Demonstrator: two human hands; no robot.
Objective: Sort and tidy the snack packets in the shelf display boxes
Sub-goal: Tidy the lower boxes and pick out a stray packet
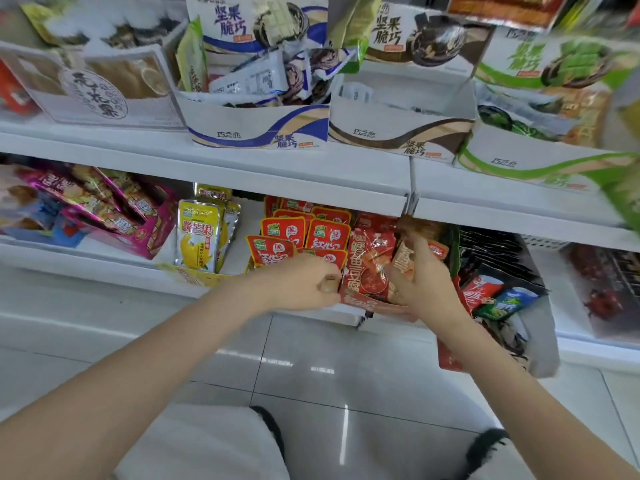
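Red foil snack packets (369, 268), centre frame, lower shelf display box (377, 308). Left hand (299, 282) curled at box edge, grip unclear; right hand (420, 282) clutches tan packet (403, 261). Risk: box overhangs shelf lip, may tip, spilling packets.

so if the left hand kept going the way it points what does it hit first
Most likely the red snack packet right beside its knuckles; the left hand points rightward at it. Depth is unclear, and they may already be touching.

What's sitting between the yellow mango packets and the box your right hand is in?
Head view: rows of red packets stand between the yellow mango packets and the box; the left hand rests at their front.
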